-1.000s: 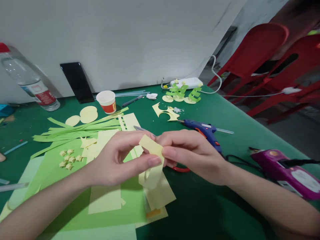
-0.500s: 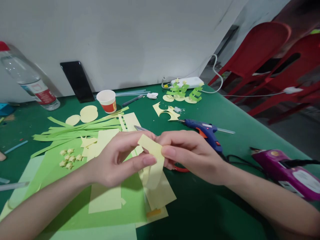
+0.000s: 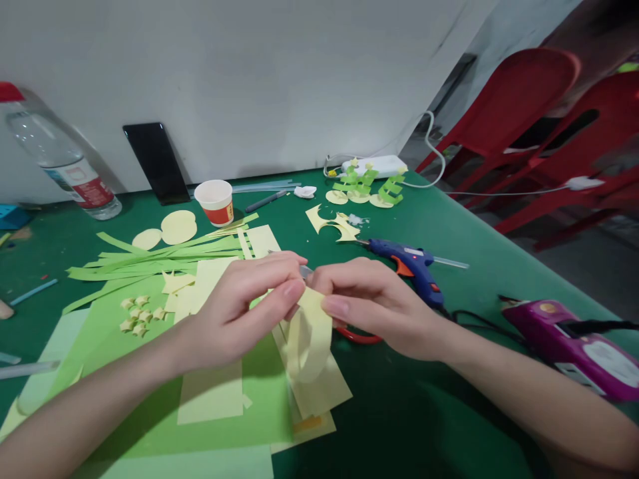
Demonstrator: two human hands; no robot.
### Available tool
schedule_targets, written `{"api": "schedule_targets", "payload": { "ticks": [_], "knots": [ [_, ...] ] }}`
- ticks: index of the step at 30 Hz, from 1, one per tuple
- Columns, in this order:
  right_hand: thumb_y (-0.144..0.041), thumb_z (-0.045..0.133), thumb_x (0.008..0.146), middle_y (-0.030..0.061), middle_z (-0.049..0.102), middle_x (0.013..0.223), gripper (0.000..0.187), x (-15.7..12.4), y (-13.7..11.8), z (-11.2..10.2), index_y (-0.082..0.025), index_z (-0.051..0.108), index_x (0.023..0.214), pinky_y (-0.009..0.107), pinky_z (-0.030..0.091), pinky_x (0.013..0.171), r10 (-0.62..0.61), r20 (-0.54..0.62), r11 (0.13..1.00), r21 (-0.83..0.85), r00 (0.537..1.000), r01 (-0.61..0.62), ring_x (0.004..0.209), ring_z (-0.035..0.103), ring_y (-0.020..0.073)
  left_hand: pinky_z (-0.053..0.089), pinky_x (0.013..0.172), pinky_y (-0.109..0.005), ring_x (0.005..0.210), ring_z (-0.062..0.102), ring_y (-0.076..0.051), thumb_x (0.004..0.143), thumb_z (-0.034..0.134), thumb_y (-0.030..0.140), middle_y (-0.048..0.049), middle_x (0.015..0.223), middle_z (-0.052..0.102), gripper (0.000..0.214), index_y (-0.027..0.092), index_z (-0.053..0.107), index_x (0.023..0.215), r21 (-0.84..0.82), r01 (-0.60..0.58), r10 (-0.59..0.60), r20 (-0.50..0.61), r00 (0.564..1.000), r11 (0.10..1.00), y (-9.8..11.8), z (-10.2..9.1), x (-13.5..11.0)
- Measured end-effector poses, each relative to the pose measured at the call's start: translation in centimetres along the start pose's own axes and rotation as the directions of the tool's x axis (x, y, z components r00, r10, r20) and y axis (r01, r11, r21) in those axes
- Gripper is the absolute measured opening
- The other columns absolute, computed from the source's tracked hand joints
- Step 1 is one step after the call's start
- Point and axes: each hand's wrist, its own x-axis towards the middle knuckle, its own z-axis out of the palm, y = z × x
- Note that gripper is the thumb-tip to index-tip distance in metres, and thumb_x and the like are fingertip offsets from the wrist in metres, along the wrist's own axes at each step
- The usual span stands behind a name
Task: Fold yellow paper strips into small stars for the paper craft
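Observation:
Between my two hands is a pale yellow paper strip (image 3: 314, 339), curved into a loop that hangs below the fingers. My left hand (image 3: 249, 313) pinches its upper left end between thumb and fingers. The thumb and forefinger of my right hand (image 3: 379, 309) grip its upper right side. Beneath them lie pale yellow paper sheets (image 3: 329, 392) and scissors with a red handle (image 3: 362, 337), largely hidden by my right hand. Small folded paper stars (image 3: 140, 316) rest on a green sheet (image 3: 210, 432) left of my hands.
Green paper strips (image 3: 150, 259), a paper cup (image 3: 215, 203), a phone (image 3: 157, 163) and a bottle (image 3: 74, 166) stand or lie at the left. Rightward are a blue glue gun (image 3: 409, 263), a purple power strip (image 3: 574, 339) and small green paper plants (image 3: 364, 183) on round bases.
My left fingers have closed over the strip's upper end, which stuck up freely before. The strip now bends into a clearer loop. My right hand has hardly moved.

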Motion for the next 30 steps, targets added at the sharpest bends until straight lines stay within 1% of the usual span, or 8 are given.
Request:
{"api": "schedule_targets", "payload": {
  "ticks": [5,10,13,17,20,23,26,30],
  "knots": [
    [-0.021,0.043,0.088,-0.0057,0.029,0.054,0.031,0.00,-0.33,0.26,-0.017,0.034,0.058,0.022,0.022,0.046,-0.012,0.002,1.000,-0.013,1.000,0.012,0.050,0.026,0.0059,0.039,0.067,-0.029,0.061,0.040,-0.011,0.091,0.037,0.018,0.0023,0.062,0.041,0.027,0.018,0.039,0.064,0.102,-0.052,0.046,0.060,0.997,0.993,0.27,0.05,0.15],
    [-0.021,0.046,0.087,-0.0062,0.027,0.052,0.036,-0.02,-0.57,0.50,-0.017,0.030,0.055,0.022,0.021,0.045,0.020,-0.027,1.000,-0.018,0.999,-0.021,0.049,0.024,0.0051,0.038,0.063,-0.026,0.062,0.041,-0.011,0.093,0.034,0.018,0.0024,0.064,0.041,0.029,0.018,0.039,0.064,0.091,-0.015,0.007,0.085,0.996,0.996,0.37,-0.05,0.32],
    [-0.023,0.046,0.088,-0.0055,0.029,0.053,0.035,-0.01,-0.51,0.49,-0.017,0.033,0.056,0.022,0.022,0.045,0.025,-0.035,1.000,0.001,0.999,-0.025,0.049,0.025,0.0053,0.037,0.062,-0.026,0.062,0.041,-0.010,0.094,0.034,0.020,0.0027,0.064,0.040,0.029,0.018,0.038,0.065,0.062,0.020,-0.025,0.082,0.996,0.998,0.27,-0.09,0.29],
    [-0.026,0.048,0.087,-0.0046,0.032,0.052,0.034,-0.01,-0.42,0.45,-0.016,0.039,0.056,0.022,0.022,0.045,0.037,-0.065,0.999,0.018,0.997,-0.036,0.049,0.028,0.0060,0.038,0.063,-0.026,0.061,0.042,-0.010,0.094,0.035,0.024,0.0025,0.064,0.042,0.030,0.018,0.039,0.065,0.025,0.023,-0.025,0.060,0.998,0.999,0.10,-0.15,0.22],
    [-0.027,0.050,0.086,-0.0045,0.033,0.052,0.033,-0.03,-0.42,0.41,-0.016,0.042,0.056,0.022,0.023,0.045,0.054,-0.094,0.999,-0.003,0.994,-0.054,0.049,0.029,0.0064,0.039,0.064,-0.027,0.062,0.045,-0.011,0.094,0.035,0.025,0.0023,0.065,0.044,0.030,0.018,0.040,0.066,0.003,0.035,-0.035,0.039,0.999,0.999,0.08,-0.20,0.18],
    [-0.025,0.051,0.085,-0.0045,0.036,0.052,0.027,-0.03,-0.51,0.33,-0.014,0.052,0.061,0.022,0.024,0.044,0.052,-0.131,0.997,-0.047,0.990,-0.058,0.048,0.030,0.0065,0.040,0.064,-0.027,0.066,0.048,-0.012,0.094,0.034,0.028,0.0010,0.067,0.047,0.030,0.018,0.044,0.068,-0.022,0.063,-0.062,0.037,0.997,0.998,0.13,-0.26,0.14],
    [-0.022,0.053,0.084,-0.0045,0.040,0.052,0.021,0.01,-0.71,0.27,-0.013,0.057,0.065,0.020,0.023,0.042,0.020,-0.177,0.997,-0.069,0.984,-0.033,0.047,0.031,0.0054,0.040,0.064,-0.026,0.069,0.050,-0.013,0.093,0.038,0.029,-0.0003,0.071,0.051,0.025,0.017,0.050,0.074,0.031,0.052,-0.054,0.074,0.996,0.998,0.25,-0.23,0.12],
    [-0.018,0.055,0.083,-0.0050,0.040,0.052,0.021,0.07,-0.95,0.38,-0.014,0.055,0.062,0.019,0.022,0.040,-0.027,-0.226,0.993,-0.122,0.974,-0.001,0.045,0.030,0.0044,0.041,0.065,-0.024,0.071,0.051,-0.012,0.090,0.043,0.017,0.0000,0.074,0.055,0.014,0.016,0.053,0.080,0.121,0.011,-0.021,0.081,0.997,0.993,0.49,0.06,0.11]
  ]
}}
